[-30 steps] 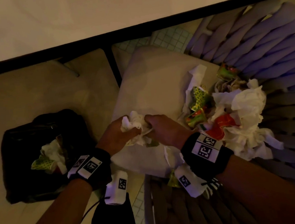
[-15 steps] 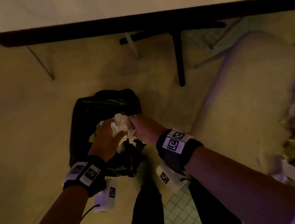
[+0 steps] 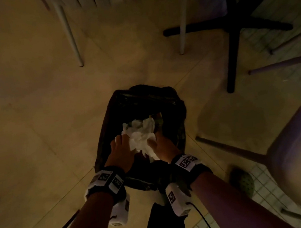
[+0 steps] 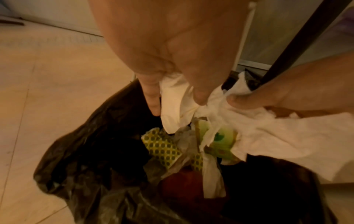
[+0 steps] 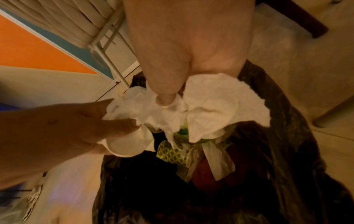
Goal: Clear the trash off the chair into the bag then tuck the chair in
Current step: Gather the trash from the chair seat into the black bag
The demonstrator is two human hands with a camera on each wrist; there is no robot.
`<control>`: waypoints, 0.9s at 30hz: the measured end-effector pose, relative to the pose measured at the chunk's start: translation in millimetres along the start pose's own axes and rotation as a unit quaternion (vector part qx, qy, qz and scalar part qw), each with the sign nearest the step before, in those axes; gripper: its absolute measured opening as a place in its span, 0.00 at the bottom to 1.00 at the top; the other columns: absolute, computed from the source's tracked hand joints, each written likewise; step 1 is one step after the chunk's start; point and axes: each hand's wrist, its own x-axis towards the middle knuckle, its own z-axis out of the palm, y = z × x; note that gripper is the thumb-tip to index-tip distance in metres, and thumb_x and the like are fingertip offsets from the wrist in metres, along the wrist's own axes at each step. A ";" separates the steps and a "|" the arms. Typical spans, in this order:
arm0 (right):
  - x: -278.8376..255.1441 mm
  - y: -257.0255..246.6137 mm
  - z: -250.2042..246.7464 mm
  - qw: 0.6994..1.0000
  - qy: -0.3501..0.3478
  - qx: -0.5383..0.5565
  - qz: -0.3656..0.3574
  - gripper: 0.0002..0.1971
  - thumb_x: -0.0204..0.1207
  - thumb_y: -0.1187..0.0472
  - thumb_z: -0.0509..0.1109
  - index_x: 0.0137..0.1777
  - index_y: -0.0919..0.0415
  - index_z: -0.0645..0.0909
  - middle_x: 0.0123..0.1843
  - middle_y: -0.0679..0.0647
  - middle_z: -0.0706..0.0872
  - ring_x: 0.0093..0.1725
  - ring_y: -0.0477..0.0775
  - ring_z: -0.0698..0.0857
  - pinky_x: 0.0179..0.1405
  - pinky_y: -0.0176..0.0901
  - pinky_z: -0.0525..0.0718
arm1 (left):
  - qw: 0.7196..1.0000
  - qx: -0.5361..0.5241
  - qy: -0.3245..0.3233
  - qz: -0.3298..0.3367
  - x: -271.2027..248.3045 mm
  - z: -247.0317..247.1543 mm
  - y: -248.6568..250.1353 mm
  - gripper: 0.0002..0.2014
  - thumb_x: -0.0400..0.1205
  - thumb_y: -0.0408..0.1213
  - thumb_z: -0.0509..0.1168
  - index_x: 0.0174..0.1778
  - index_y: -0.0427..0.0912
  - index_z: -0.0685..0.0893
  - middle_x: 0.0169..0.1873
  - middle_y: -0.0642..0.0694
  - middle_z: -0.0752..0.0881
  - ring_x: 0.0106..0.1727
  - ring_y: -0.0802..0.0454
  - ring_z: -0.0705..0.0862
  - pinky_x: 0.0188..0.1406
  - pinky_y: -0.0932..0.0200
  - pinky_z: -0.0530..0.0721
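Head view shows the black bag [image 3: 141, 103] open on the floor, with dotted wrappers [image 4: 162, 147] inside. Over its mouth, the left hand [image 3: 120, 153] and right hand [image 3: 163, 147] both pinch a crumpled white napkin [image 3: 140, 133].

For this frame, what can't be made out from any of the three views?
- Chair seat top: head view shows only its side, cut by the right edge, so remaining trash is unseen.
- Black bag bottom: dark and covered by the white tissue wad in all views.
- Left hand and right hand fingertips: buried in tissue.
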 end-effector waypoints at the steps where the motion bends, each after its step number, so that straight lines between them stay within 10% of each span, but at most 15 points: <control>1: 2.1 0.5 2.2 1.000 -0.003 0.019 0.016 0.25 0.82 0.52 0.60 0.74 0.66 0.63 0.71 0.66 0.77 0.71 0.65 0.76 0.65 0.51 0.74 | 1.000 -0.004 0.004 0.002 1.3 4.0 -2.9 0.29 0.84 0.41 0.60 0.79 0.40 0.56 0.77 0.37 0.59 0.78 0.34 0.57 0.76 0.39 0.65; 8: -12.1 -4.9 -14.4 0.990 -0.102 0.089 0.027 0.31 0.83 0.49 0.57 0.82 0.53 0.50 0.80 0.57 0.66 0.77 0.60 0.70 0.66 0.45 0.72 | 0.998 0.004 -0.057 0.010 1.9 6.5 -14.0 0.43 0.79 0.53 0.64 0.80 0.62 0.39 0.82 0.54 0.31 0.82 0.33 0.34 0.77 0.29 0.57; 16: -78.3 4.5 -87.1 0.981 -0.099 0.154 0.066 0.29 0.80 0.50 0.63 0.79 0.53 0.60 0.79 0.60 0.68 0.75 0.61 0.72 0.73 0.54 0.74 | 0.998 0.026 -0.019 0.052 -35.9 -14.5 49.0 0.40 0.80 0.53 0.64 0.81 0.59 0.46 0.83 0.53 0.36 0.84 0.45 0.36 0.81 0.34 0.51; 23: -184.4 37.4 -224.3 0.943 0.040 0.328 0.026 0.17 0.80 0.64 0.66 0.67 0.68 0.73 0.42 0.51 0.78 0.34 0.42 0.78 0.36 0.33 0.77 | 0.983 0.030 0.040 0.178 -63.4 -19.5 204.3 0.33 0.79 0.53 0.62 0.79 0.48 0.62 0.83 0.42 0.52 0.84 0.41 0.49 0.79 0.37 0.61; 27: -249.9 106.4 -325.2 0.960 0.239 0.144 0.003 0.18 0.71 0.67 0.73 0.62 0.65 0.78 0.52 0.57 0.81 0.46 0.55 0.81 0.51 0.43 0.77 | 0.966 0.057 0.034 0.248 -85.8 3.7 303.6 0.37 0.72 0.56 0.58 0.78 0.45 0.64 0.80 0.41 0.59 0.82 0.41 0.55 0.79 0.40 0.61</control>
